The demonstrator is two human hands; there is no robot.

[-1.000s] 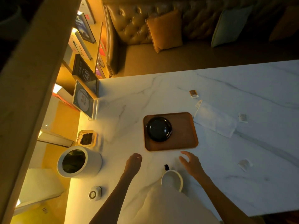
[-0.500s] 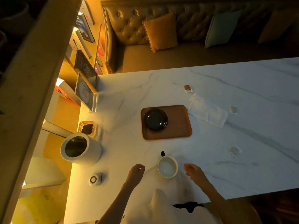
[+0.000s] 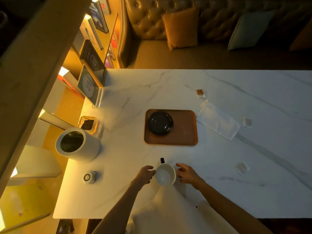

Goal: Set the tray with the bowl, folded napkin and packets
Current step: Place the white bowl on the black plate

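Note:
A white bowl (image 3: 165, 173) with a short black handle stands on the marble table near its front edge. My left hand (image 3: 145, 173) is at the bowl's left side with its fingertips at the rim. My right hand (image 3: 187, 173) is just right of the bowl, fingers spread, a small gap showing. Farther back lies the brown tray (image 3: 184, 132) with a black dish (image 3: 160, 122) on its left half. A white napkin (image 3: 218, 122) lies flat right of the tray. Three small packets lie loose: a brown one (image 3: 200, 93), a pale one (image 3: 247, 122) and another (image 3: 242, 168).
A white cylindrical container (image 3: 77, 145) stands at the table's left end, with a small glass dish of dark stuff (image 3: 88, 124) behind it and a small round white device (image 3: 89, 177) in front. An acrylic sign stand (image 3: 89, 87) is at the far left corner. A sofa lies beyond the far edge.
Both hands have closed in on the white bowl from either side. The left fingertips now reach its rim. The bowl, tray, napkin and packets have not moved on the table.

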